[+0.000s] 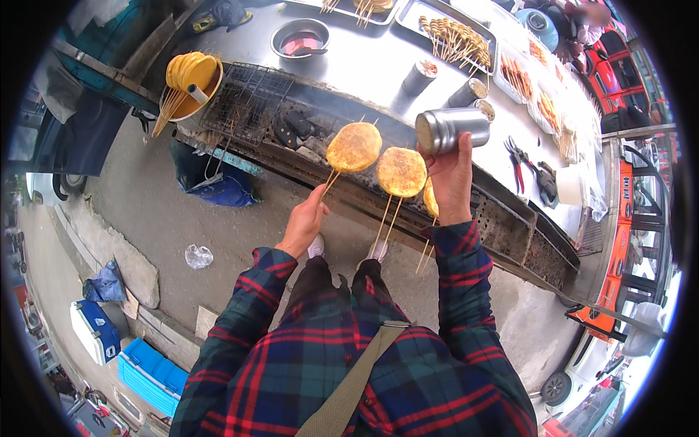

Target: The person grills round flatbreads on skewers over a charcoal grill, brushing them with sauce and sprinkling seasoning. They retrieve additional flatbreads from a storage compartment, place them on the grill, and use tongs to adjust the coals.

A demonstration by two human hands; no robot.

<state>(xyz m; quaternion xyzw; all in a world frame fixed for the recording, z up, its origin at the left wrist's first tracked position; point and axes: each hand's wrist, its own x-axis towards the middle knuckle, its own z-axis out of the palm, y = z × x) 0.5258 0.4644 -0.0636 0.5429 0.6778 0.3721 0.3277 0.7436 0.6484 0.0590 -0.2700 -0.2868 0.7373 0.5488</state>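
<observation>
Two wooden skewers are pinched in my left hand [306,218], with a round flat cake [354,146] on their far end above the charcoal grill [306,145]. My right hand [450,185] grips a metal shaker [453,130] tipped on its side, its speckled, perforated-looking end facing left. Just left of that hand, a second skewered cake [402,172] lies over the grill, its sticks jutting toward me. A third cake [431,198] is partly hidden behind my right hand. Brownish seasoning marks the tops of the first two cakes.
A tub [191,112] of skewered yellow cakes stands at the grill's left end, beside a wire grate [246,101]. On the steel counter are a bowl of red sauce [300,41], more shakers [419,78], a tray of skewers [458,41] and red-handled pliers [517,169].
</observation>
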